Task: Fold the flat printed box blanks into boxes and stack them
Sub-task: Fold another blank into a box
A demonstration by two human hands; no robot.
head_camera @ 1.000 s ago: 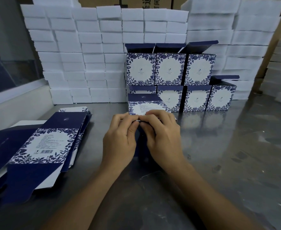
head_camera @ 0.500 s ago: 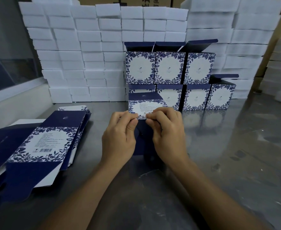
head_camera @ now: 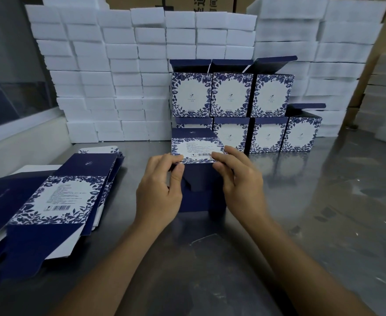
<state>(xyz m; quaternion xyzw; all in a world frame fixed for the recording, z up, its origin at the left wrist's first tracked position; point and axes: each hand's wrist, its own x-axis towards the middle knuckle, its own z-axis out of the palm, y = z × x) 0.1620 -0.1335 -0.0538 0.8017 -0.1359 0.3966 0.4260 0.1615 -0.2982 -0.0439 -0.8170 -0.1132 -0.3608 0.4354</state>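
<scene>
A half-folded navy and white floral box [head_camera: 196, 149] lies on its side at the table's centre, barcode panel up, dark bottom flaps facing me. My left hand [head_camera: 158, 190] pinches its near left corner; my right hand [head_camera: 240, 179] pinches the near right corner. Behind it stands a stack of folded boxes [head_camera: 232, 94], three on top and several below, lids up. A pile of flat blanks [head_camera: 55, 197] lies at the left.
White foam blocks [head_camera: 119, 71] are walled up along the back and the right. The steel table [head_camera: 324, 213] spreads to the right. A white ledge under a window [head_camera: 16, 142] runs along the left edge.
My hands have spread apart from the middle of the box's near edge to its two corners, uncovering the dark bottom flaps. The box sits a little higher in view.
</scene>
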